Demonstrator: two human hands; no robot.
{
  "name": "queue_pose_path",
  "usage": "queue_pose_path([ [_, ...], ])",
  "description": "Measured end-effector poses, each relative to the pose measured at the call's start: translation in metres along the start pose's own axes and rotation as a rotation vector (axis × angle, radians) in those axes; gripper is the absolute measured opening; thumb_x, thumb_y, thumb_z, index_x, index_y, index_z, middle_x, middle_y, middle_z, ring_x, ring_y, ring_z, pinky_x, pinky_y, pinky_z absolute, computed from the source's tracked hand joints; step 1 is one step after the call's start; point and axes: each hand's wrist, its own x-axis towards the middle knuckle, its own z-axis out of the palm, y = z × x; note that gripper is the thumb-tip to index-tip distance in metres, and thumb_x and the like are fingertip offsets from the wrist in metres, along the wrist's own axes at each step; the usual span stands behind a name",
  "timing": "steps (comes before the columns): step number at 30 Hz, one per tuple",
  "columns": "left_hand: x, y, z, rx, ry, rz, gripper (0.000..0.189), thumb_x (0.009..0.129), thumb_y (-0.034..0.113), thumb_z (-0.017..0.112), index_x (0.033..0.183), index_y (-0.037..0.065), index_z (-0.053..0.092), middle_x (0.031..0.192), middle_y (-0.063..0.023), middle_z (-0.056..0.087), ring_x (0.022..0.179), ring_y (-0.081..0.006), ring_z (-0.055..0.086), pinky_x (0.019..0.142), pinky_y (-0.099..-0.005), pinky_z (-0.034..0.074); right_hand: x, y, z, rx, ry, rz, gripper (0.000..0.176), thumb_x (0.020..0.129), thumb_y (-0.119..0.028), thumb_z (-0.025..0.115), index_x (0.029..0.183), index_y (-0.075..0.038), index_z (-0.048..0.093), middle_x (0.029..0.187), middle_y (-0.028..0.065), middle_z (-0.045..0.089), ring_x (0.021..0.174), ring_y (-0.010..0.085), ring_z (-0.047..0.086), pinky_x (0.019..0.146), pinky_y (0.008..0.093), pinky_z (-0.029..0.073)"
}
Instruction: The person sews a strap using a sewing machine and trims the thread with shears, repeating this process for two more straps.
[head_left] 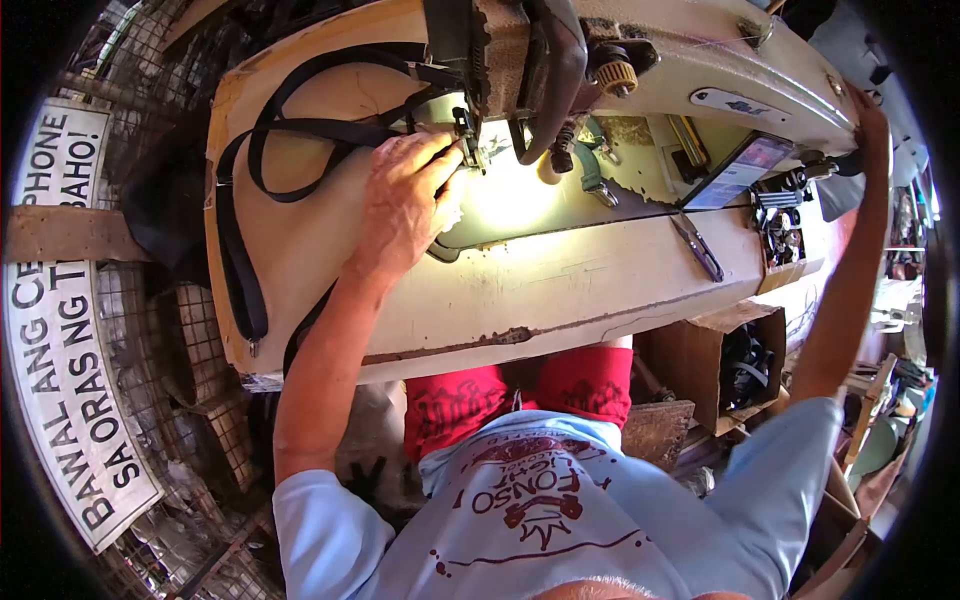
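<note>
My left hand lies on the sewing machine bed, its fingers bent together over a black webbing strap right beside the lit presser foot. The strap's length loops over the beige tabletop to the left and hangs toward the front edge. My right arm reaches far out, with my right hand at the wheel end of the beige sewing machine. Its fingers are mostly hidden behind the machine's end. A small bulb glows next to the needle area.
Right of the needle lie a green strap with a metal clip, a propped phone and thread snips. A small box of hardware sits at the table's right edge. Below stands a cardboard box. A lettered sign hangs on wire mesh at left.
</note>
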Motion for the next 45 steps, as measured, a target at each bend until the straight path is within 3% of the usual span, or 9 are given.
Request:
queue_pose_path([
  [2, 0.002, 0.001, -0.003, -0.014, -0.012, -0.006, 0.019, 0.083, 0.01, 0.068, 0.1, 0.002, 0.07, 0.106, -0.0117, 0.067, 0.103, -0.0293, 0.062, 0.096, -0.0417, 0.045, -0.039, -0.07, 0.012, 0.103, 0.456, 0.589, 0.05, 0.094, -0.047, 0.061, 0.12, -0.004, 0.068, 0.107, 0.0162, 0.072, 0.09, 0.0201, 0.069, 0.081, 0.0331, 0.053],
  [4, -0.002, 0.006, -0.007, -0.004, -0.047, -0.04, 0.021, 0.084, 0.012, 0.067, 0.103, 0.002, 0.069, 0.109, -0.0115, 0.065, 0.105, -0.0291, 0.06, 0.096, -0.0417, 0.044, -0.044, -0.132, 0.022, 0.462, 0.709, 0.868, 0.05, 0.092, -0.047, 0.064, 0.114, -0.003, 0.071, 0.106, 0.0165, 0.072, 0.096, 0.0194, 0.067, 0.084, 0.0335, 0.052],
  [8, -0.01, 0.019, -0.022, 0.067, -0.201, -0.094, 0.027, 0.087, 0.013, 0.064, 0.112, 0.002, 0.065, 0.117, -0.0121, 0.06, 0.109, -0.0288, 0.055, 0.095, -0.0423, 0.043, -0.036, -0.143, 0.003, 0.468, 0.655, 0.94, 0.052, 0.09, -0.048, 0.064, 0.116, -0.004, 0.07, 0.108, 0.0152, 0.072, 0.099, 0.0202, 0.067, 0.09, 0.0341, 0.05],
  [12, -0.019, 0.036, -0.037, 0.106, -0.318, -0.032, 0.024, 0.084, 0.006, 0.066, 0.108, 0.0, 0.064, 0.108, -0.0141, 0.06, 0.102, -0.0314, 0.056, 0.093, -0.0407, 0.045, -0.018, -0.049, -0.008, 0.088, 0.329, 0.694, 0.05, 0.089, -0.047, 0.062, 0.125, -0.013, 0.066, 0.114, 0.0126, 0.071, 0.108, 0.0259, 0.065, 0.095, 0.0354, 0.047],
  [20, 0.001, 0.015, -0.032, -0.046, -0.323, 0.0, 0.024, 0.08, 0.012, 0.072, 0.101, 0.002, 0.064, 0.096, -0.011, 0.06, 0.089, -0.0306, 0.062, 0.08, -0.0399, 0.052, 0.052, 0.014, 0.013, -0.036, -0.006, 0.355, 0.049, 0.09, -0.046, 0.059, 0.118, -0.008, 0.068, 0.108, 0.0161, 0.071, 0.1, 0.0274, 0.068, 0.09, 0.0368, 0.049],
  [24, -0.005, 0.017, -0.027, -0.077, -0.3, -0.045, 0.027, 0.079, 0.013, 0.074, 0.103, 0.003, 0.066, 0.097, -0.0097, 0.057, 0.09, -0.0294, 0.062, 0.08, -0.0393, 0.052, 0.05, -0.003, 0.01, 0.088, -0.017, 0.518, 0.049, 0.089, -0.047, 0.057, 0.111, -0.006, 0.07, 0.106, 0.0196, 0.071, 0.099, 0.0323, 0.069, 0.087, 0.0397, 0.05],
  [36, -0.001, 0.013, -0.028, -0.106, -0.303, -0.033, 0.023, 0.079, 0.008, 0.07, 0.1, 0.001, 0.065, 0.094, -0.0107, 0.054, 0.093, -0.0287, 0.058, 0.083, -0.0397, 0.049, 0.053, -0.016, -0.004, -0.101, -0.087, 0.492, 0.052, 0.086, -0.052, 0.055, 0.109, -0.009, 0.072, 0.104, 0.0217, 0.069, 0.099, 0.0399, 0.067, 0.085, 0.044, 0.05],
  [39, -0.001, 0.014, -0.026, -0.119, -0.251, -0.027, 0.022, 0.079, 0.008, 0.07, 0.098, 0.001, 0.064, 0.095, -0.0109, 0.054, 0.093, -0.029, 0.058, 0.083, -0.0399, 0.049, 0.053, -0.042, -0.011, 0.0, -0.143, 0.655, 0.046, 0.089, -0.042, 0.059, 0.105, 0.001, 0.07, 0.095, 0.0212, 0.07, 0.088, 0.0298, 0.067, 0.084, 0.0398, 0.048],
  [45, -0.002, 0.013, -0.017, -0.061, -0.222, -0.091, 0.017, 0.081, 0.007, 0.069, 0.097, 0.003, 0.064, 0.101, -0.0091, 0.059, 0.096, -0.0284, 0.059, 0.085, -0.0395, 0.05, 0.044, 0.007, 0.003, 0.057, -0.136, 0.5, 0.046, 0.092, -0.041, 0.056, 0.108, 0.0, 0.07, 0.099, 0.0203, 0.07, 0.088, 0.0287, 0.066, 0.084, 0.0378, 0.048],
])
